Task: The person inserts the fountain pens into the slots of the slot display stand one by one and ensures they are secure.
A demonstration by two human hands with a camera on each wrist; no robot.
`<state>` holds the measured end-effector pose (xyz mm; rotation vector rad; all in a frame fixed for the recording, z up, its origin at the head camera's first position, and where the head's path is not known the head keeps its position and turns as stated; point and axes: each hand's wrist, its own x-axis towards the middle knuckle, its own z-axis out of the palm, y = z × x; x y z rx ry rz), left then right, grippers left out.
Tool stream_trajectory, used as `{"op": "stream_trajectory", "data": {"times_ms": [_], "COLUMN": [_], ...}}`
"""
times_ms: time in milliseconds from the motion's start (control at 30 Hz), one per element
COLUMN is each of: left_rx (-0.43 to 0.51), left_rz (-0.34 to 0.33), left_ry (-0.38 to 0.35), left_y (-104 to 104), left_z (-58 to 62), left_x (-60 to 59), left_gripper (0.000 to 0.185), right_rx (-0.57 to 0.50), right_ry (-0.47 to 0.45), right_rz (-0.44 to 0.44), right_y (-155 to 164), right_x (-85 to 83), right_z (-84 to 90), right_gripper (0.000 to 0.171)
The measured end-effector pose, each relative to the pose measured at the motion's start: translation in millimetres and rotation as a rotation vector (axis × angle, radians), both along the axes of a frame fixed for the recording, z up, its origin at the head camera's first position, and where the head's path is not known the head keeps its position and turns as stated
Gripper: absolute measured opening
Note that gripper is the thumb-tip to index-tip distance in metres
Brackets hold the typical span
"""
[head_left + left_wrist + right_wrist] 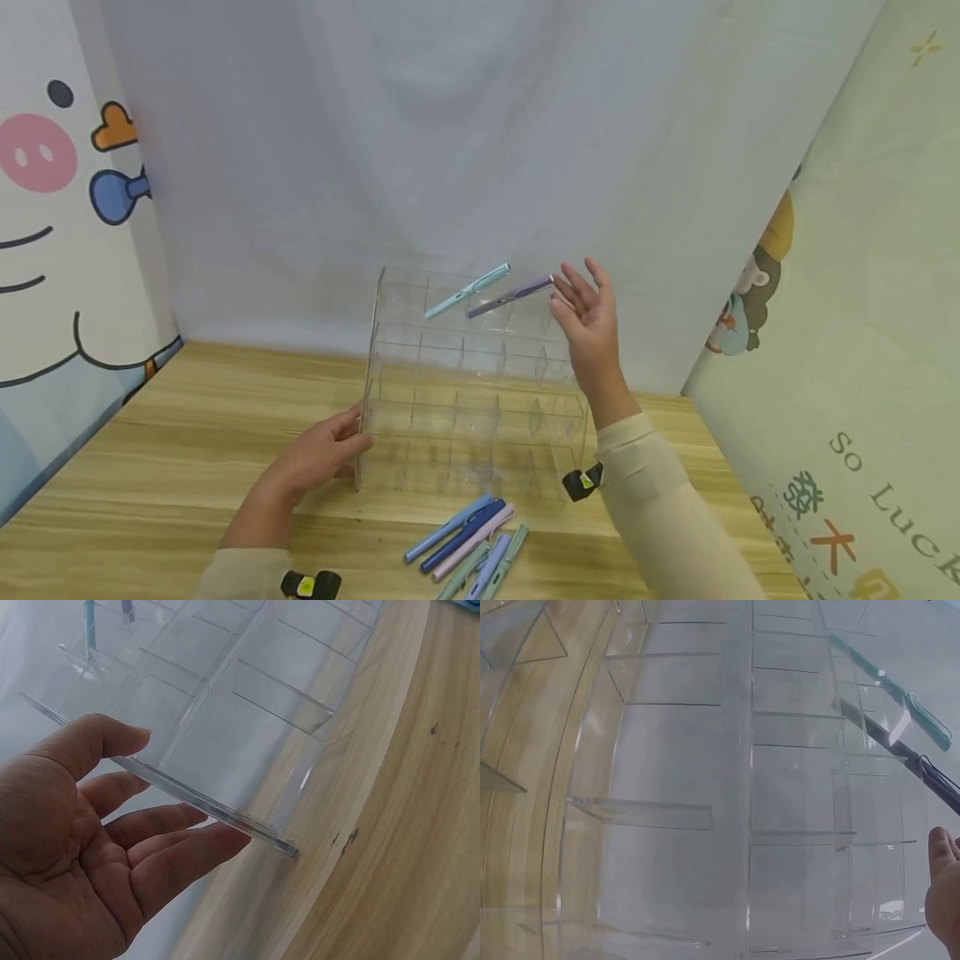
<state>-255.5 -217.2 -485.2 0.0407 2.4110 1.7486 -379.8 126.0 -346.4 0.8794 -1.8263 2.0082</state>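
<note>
A clear acrylic pen rack (480, 387) with tiers of small compartments stands on the table. My left hand (322, 454) holds its left side panel, with the thumb on one face and the fingers at the other in the left wrist view. In the top tier a light blue pen (467, 291) and a purple pen (512, 297) lean at a slant. Beside the purple pen's upper end is my right hand (592, 333), its fingers spread and loosely bent. Only part of that hand (945, 892) shows in the right wrist view, just below the dark pen.
Several pens (467, 533) in blue, pink, lilac and green lie in a loose group on the wooden table (255, 383), in front of the rack. A pale curtain (450, 167) hangs behind. Printed panels (840, 333) stand at both sides.
</note>
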Motion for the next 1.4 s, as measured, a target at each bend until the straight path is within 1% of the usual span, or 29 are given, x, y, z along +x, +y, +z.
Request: {"op": "stream_trajectory", "data": {"times_ms": [133, 200, 400, 533, 733, 833, 933, 1133, 1300, 1400], "left_rx": [0.001, 0.000, -0.005, -0.011, -0.012, -0.008, -0.005, -0.011, -0.014, -0.016], "left_rz": [-0.004, -0.006, -0.008, -0.004, -0.011, -0.016, -0.019, -0.024, -0.035, -0.040], "left_ry": [0.003, 0.005, 0.009, 0.013, 0.018, 0.014, 0.010, 0.015, 0.002, 0.003], "left_y": [0.6, 0.9, 1.1, 0.5, 1.8, 1.9, 1.2, 0.4, 0.5, 0.3], "left_z": [-0.1, -0.2, -0.9, -0.8, 0.5, 0.6, 0.1, -0.4, 0.1, 1.1], "left_x": [-0.2, -0.5, -1.8, -2.1, -1.5, -1.3, -1.8, -2.5, -1.7, -1.3], "left_gripper": [0.075, 0.074, 0.072, 0.070, 0.071, 0.071, 0.072, 0.074, 0.074, 0.072], "right_rx": [-0.083, -0.106, -0.123, -0.137, -0.125, -0.096, -0.060, -0.028, -0.033, -0.038], "right_ry": [0.011, 0.020, 0.058, 0.074, 0.061, 0.063, 0.076, 0.131, 0.183, 0.191], "right_rz": [-0.022, -0.025, -0.002, 0.015, 0.031, 0.041, 0.070, 0.133, 0.145, 0.146], "right_y": [6.5, 9.6, 18.6, 22.2, 28.1, 32.7, 37.2, 41.3, 41.4, 41.1], "right_x": [7.2, 12.5, 30.6, 40.7, 51.3, 56.0, 60.6, 66.5, 69.7, 71.0], "right_z": [-9.4, -13.9, -29.3, -42.8, -62.0, -70.1, -76.8, -86.4, -92.1, -92.5], "right_gripper": [0.067, 0.066, 0.062, 0.058, 0.056, 0.054, 0.052, 0.049, 0.046, 0.044]}}
